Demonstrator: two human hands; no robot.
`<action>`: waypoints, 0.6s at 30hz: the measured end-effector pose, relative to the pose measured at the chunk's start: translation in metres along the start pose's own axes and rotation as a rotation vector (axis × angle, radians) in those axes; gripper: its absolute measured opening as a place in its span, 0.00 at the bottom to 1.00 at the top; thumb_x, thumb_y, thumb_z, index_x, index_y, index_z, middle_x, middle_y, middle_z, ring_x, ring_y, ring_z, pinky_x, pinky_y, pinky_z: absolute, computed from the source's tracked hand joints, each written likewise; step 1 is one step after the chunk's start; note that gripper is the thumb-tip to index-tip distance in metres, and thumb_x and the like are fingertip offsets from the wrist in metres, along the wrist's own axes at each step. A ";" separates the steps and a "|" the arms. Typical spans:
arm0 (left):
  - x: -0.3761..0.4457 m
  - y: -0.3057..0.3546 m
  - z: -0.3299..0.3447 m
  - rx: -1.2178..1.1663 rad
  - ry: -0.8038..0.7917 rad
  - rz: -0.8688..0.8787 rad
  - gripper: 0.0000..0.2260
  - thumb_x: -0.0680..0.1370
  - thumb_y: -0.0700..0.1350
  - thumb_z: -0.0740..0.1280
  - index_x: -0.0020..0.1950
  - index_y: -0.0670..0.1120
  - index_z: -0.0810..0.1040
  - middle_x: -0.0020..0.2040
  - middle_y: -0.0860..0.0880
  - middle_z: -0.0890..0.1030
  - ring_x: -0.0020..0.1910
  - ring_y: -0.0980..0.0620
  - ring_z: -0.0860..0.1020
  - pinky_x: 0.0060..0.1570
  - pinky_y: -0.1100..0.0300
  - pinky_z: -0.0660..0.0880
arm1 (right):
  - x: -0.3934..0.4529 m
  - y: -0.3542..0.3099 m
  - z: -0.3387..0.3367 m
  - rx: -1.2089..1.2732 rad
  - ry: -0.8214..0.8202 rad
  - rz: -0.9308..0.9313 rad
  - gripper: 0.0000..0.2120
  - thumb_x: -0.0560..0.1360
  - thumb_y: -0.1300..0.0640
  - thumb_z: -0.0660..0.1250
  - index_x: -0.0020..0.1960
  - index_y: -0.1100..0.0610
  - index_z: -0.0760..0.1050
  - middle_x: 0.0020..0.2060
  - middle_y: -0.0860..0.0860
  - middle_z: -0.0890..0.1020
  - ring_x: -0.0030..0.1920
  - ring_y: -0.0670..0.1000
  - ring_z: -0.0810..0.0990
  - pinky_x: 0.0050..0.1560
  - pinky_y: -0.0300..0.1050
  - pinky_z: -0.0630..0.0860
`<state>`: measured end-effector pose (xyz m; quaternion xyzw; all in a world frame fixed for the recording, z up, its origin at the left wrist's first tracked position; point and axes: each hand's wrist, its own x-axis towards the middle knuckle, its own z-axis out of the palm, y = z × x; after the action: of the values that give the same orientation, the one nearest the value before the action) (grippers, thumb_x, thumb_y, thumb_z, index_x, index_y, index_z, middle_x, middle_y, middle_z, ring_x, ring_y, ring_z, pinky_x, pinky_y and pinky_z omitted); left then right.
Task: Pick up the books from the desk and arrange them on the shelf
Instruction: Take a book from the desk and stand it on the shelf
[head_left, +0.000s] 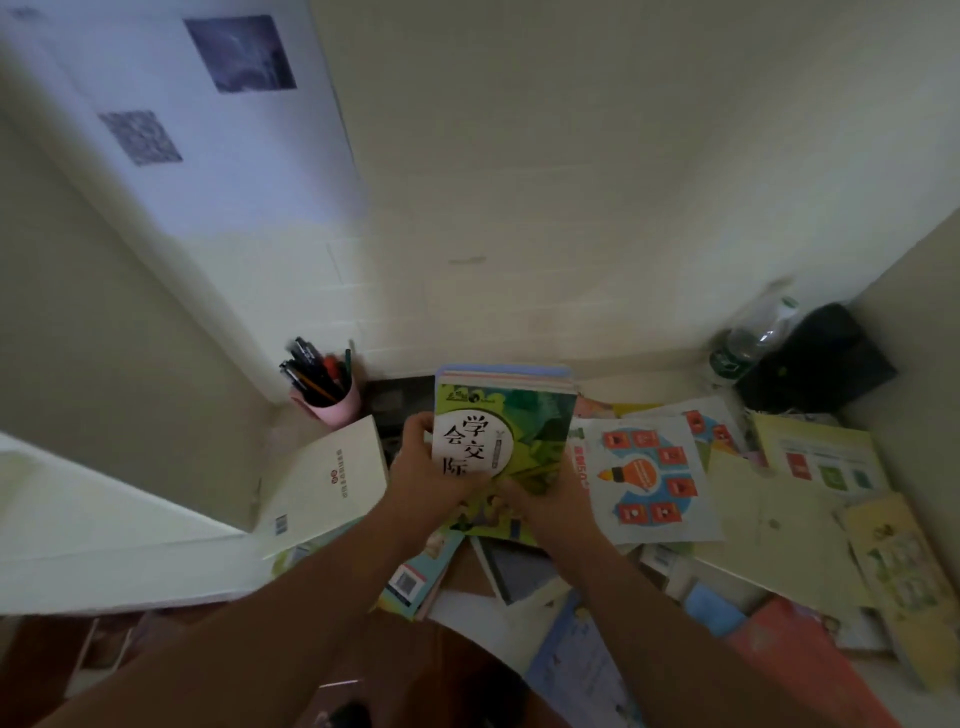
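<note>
Gathering step in hand. Both hands hold a small stack of books (506, 415) lifted above the cluttered desk (789, 525), topmost a green-covered book with large Chinese characters in a white circle. The left hand (426, 475) grips the stack's left edge, fingers curled round it, thumb on the cover. The right hand (540, 501) grips the lower right corner, fingers wrapped under; how far they reach beneath is hidden. Pale pastel edges of further books show at the far end of the stack, beyond the hands.

Just right of the right hand: a white book with an orange lightbulb diagram (644, 478), lying flat. Further right, several yellow and green covers overlap one another. Left of the left hand: a cream book (322, 478), tilted against the wall corner. Beyond it, a pink pen cup (330, 400) full of pens. Below the wrists lie more loose books, one blue with a QR code (415, 577). Far right, beyond the hands: a clear plastic bottle (753, 332) and a dark object, too blurred to name.

No shelf is plainly visible in this view; a pale ledge at the left may be one, cannot tell.

Judgement: early in the task, with many books yet on the desk. The next move calls for squaring the stack, keeping both grips firm so the lower books do not slip, then carrying it to the shelf.
</note>
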<state>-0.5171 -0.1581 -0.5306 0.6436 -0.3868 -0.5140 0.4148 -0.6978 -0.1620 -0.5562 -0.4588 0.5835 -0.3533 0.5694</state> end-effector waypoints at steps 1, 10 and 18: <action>-0.004 -0.001 -0.005 -0.018 0.011 -0.024 0.35 0.67 0.37 0.84 0.66 0.53 0.69 0.60 0.51 0.80 0.58 0.50 0.83 0.51 0.47 0.85 | -0.005 -0.001 0.006 0.041 0.012 -0.001 0.20 0.77 0.55 0.78 0.66 0.47 0.78 0.53 0.39 0.86 0.54 0.43 0.85 0.47 0.38 0.83; -0.062 0.020 -0.094 -0.058 -0.135 0.026 0.33 0.69 0.38 0.83 0.69 0.59 0.76 0.61 0.52 0.86 0.59 0.49 0.85 0.56 0.45 0.84 | -0.072 -0.037 0.082 0.238 0.043 -0.047 0.23 0.77 0.58 0.77 0.69 0.49 0.76 0.57 0.49 0.87 0.55 0.51 0.87 0.51 0.54 0.86; -0.184 0.147 -0.249 0.208 -0.315 0.478 0.32 0.76 0.48 0.78 0.75 0.63 0.66 0.66 0.61 0.79 0.68 0.61 0.77 0.67 0.54 0.78 | -0.163 -0.186 0.159 0.160 0.057 -0.425 0.52 0.46 0.38 0.89 0.66 0.54 0.79 0.58 0.57 0.87 0.57 0.58 0.87 0.56 0.57 0.85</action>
<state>-0.3152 -0.0065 -0.2988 0.4856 -0.6374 -0.4530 0.3908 -0.5273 -0.0532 -0.3435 -0.5146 0.4598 -0.5234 0.4999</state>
